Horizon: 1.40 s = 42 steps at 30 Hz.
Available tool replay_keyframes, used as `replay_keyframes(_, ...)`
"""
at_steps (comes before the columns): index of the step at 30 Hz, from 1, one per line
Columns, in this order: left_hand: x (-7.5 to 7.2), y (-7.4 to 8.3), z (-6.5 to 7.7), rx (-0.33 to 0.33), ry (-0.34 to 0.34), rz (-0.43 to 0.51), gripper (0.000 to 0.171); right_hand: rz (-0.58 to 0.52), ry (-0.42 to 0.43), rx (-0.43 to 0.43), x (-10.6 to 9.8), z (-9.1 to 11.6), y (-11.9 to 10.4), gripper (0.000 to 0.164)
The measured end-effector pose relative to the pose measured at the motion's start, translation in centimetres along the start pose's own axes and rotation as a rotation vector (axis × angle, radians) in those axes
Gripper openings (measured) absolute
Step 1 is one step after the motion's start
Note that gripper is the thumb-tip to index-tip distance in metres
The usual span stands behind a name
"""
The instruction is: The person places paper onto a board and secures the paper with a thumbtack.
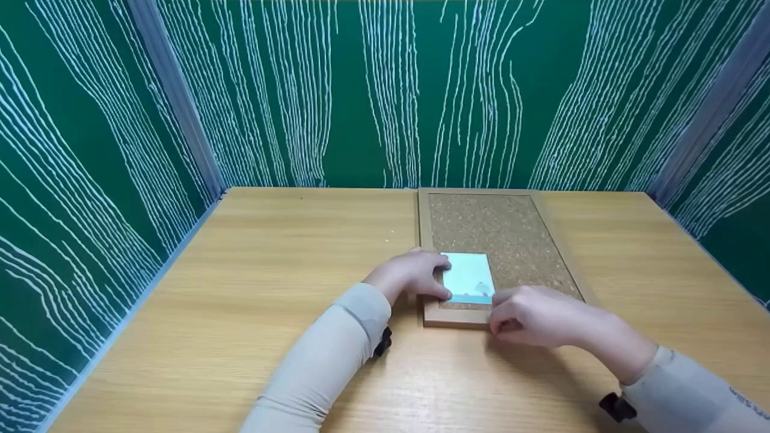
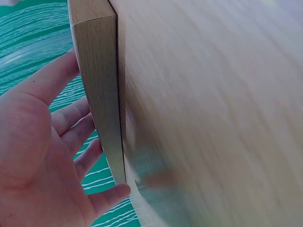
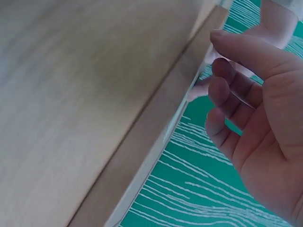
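Note:
A pale paper sheet (image 1: pixel 467 273) with a turquoise lower strip and a small printed picture lies on a wood-framed cork board (image 1: pixel 493 222), near its front end. At the sheet's left side, my left hand (image 1: pixel 418 273) rests thumb and fingertips on its edge, thumb by the lower corner. In the left wrist view, those fingers reach over the wooden frame (image 2: pixel 97 85). My right hand (image 1: pixel 535 316) is at the sheet's lower right corner, over the board's front edge. Its fingers (image 3: pixel 220 90) are curled in the right wrist view; I cannot tell whether thumb and index pinch anything.
The board lies on a light wooden table (image 1: pixel 271 258), right of its middle, reaching toward the back edge. Green panels (image 1: pixel 349 90) with white wavy lines stand behind and at both sides. Dark clips (image 1: pixel 618 407) show at the sleeves.

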<state>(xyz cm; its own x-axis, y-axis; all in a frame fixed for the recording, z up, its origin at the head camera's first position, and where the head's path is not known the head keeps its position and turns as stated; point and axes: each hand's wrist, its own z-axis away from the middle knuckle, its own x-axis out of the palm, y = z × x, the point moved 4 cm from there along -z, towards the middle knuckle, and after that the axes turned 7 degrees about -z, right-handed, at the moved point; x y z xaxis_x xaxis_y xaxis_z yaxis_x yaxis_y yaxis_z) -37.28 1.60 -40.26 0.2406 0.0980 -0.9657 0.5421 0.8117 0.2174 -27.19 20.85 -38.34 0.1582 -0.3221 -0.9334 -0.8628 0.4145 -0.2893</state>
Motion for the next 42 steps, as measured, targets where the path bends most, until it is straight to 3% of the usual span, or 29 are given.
replay_keyframes(11,-0.1,0.1,0.1,-0.017,-0.002,0.015,0.064,0.035,0.301,-0.073,-2.2,0.2,0.8,0.016)
replay_keyframes(16,-0.1,0.1,0.0,-0.007,0.001,0.007,0.064,0.055,0.37,-0.064,-3.0,0.1,0.7,0.023)
replay_keyframes(27,-0.1,0.1,0.1,-0.01,0.002,0.0,0.063,0.107,0.625,-0.2,-4.4,0.0,0.8,0.032)
replay_keyframes(31,0.1,0.0,0.0,-0.006,0.004,-0.018,0.062,0.092,0.694,-0.211,-4.9,0.1,0.9,0.024)
replay_keyframes(35,0.1,0.0,0.0,-0.007,0.006,-0.019,0.061,0.067,0.764,-0.222,-5.5,0.2,0.8,0.005)
replay_keyframes(38,0.1,-0.1,0.0,-0.013,0.006,-0.011,0.062,0.057,0.819,-0.229,-6.1,0.4,0.6,0.015)
replay_keyframes(42,0.1,-0.1,0.0,-0.017,0.007,0.002,0.063,0.055,0.868,-0.23,-6.7,0.6,0.4,0.01)
